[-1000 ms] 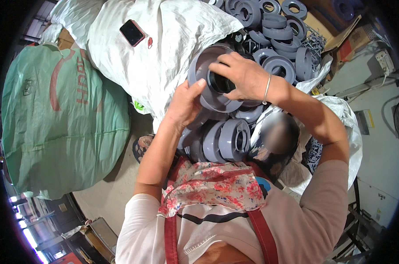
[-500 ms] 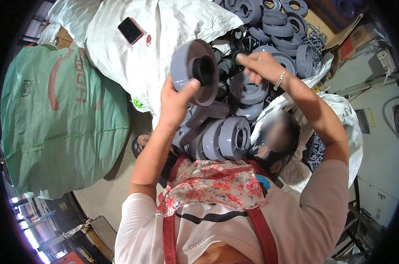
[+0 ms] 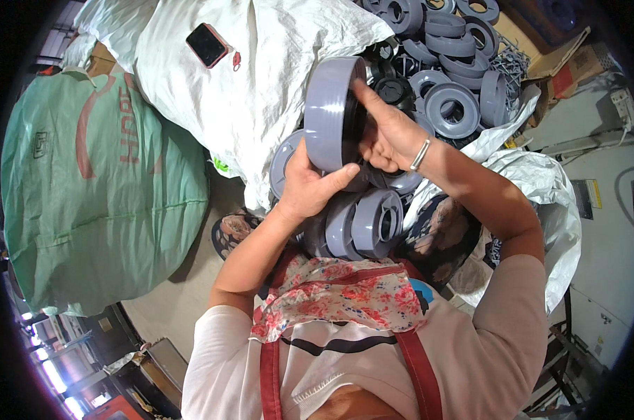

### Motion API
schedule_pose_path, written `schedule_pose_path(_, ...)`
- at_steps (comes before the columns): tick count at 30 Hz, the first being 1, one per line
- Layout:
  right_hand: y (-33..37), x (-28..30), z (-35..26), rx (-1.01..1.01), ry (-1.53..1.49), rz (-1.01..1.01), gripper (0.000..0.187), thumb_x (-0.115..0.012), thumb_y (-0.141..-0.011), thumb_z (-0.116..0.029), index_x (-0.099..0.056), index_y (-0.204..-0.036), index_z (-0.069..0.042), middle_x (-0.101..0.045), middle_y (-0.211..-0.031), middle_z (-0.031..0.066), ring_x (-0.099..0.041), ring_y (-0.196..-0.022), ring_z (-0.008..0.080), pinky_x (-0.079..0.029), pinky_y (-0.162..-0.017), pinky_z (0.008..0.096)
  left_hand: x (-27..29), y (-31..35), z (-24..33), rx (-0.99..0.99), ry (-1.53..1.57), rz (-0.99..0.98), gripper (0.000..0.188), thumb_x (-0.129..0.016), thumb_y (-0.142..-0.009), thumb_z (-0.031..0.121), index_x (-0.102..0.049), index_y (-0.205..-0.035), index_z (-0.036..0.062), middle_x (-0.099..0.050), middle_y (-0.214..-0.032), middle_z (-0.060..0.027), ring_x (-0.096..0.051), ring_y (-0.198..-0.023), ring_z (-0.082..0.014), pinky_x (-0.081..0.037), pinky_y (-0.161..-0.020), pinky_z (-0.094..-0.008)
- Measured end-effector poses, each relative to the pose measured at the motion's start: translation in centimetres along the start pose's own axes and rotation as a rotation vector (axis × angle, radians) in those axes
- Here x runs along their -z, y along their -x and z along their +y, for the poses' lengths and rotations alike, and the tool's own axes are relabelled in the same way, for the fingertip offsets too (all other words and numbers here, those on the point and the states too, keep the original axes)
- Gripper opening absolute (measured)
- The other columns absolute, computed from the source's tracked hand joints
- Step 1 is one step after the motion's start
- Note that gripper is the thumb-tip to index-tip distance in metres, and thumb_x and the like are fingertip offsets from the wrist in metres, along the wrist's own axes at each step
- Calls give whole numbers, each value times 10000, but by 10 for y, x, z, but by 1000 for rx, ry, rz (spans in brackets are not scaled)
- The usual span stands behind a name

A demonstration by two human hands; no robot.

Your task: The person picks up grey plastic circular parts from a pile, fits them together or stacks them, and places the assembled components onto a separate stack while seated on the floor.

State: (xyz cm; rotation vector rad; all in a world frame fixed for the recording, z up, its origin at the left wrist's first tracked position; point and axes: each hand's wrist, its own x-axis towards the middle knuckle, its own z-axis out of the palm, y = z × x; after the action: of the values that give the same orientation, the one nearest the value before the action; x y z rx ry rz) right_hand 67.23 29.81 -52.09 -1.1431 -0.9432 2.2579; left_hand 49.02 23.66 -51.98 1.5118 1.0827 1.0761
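Note:
My left hand [image 3: 310, 185] grips a grey round plastic fitting [image 3: 329, 112] from below and holds it on edge, its open face turned to the right. My right hand [image 3: 387, 133], with a silver bangle at the wrist, reaches into that open face, fingers touching the black ring inside. Just below my hands, a row of similar grey fittings [image 3: 373, 224] lies stacked on their sides in my lap.
A heap of grey and black fittings [image 3: 450, 63] lies at the top right. A white sack [image 3: 261, 77] with a red-cased phone [image 3: 206, 44] on it lies behind my hands. A big green sack [image 3: 93, 182] fills the left. Cardboard boxes [image 3: 569, 63] sit far right.
The fitting has been turned from facing me to standing on edge. My right hand came back from the heap and now reaches into its open side.

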Motion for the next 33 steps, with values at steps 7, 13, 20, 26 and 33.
schedule_pose_path(7,-20,109,14,126,1413,813,610,-517,-795,-541,-603,-952,43,-627,-812,243,-595,-864,392,-472,-739,417,52,-14,-5,-139,-861,-12,896,-794,-626,187,-289,-1317,-80,-428,-1259,-273,-421,-1180,-359,-323,-1001,-369)
schedule_pose_path(13,-46,176,81,-322,899,645,252,-480,-792,-121,-611,-755,91,-603,-685,253,-623,-673,377,-498,-603,397,47,-29,-22,48,-672,-19,721,-722,-731,293,-397,-1251,-87,-414,-1286,-274,-396,-1224,-336,-318,-1008,-364)
schedule_pose_path(20,-18,122,14,621,1118,425,261,-525,-830,-198,-566,-964,21,-602,-811,220,-578,-790,374,-462,-675,376,-9,-61,-32,615,647,122,539,-623,-822,241,-409,-1203,-74,-553,-1101,-204,-539,-1048,-288,-436,-909,-357)
schedule_pose_path(26,-102,141,26,360,1590,558,948,-761,-637,-285,-201,-1359,-33,-342,-1331,164,-367,-1186,344,-361,-973,399,-5,-69,-25,547,565,218,339,-593,-845,263,-535,-1008,-29,-608,-884,-113,-611,-812,-211,-516,-743,-360)
schedule_pose_path(33,-108,108,4,434,1294,652,815,-755,-574,-255,-397,-1290,-99,-467,-1198,124,-449,-1111,314,-409,-919,392,16,-62,-16,315,392,269,382,-649,-819,274,-518,-1045,-4,-576,-967,-105,-561,-863,-169,-476,-779,-324)
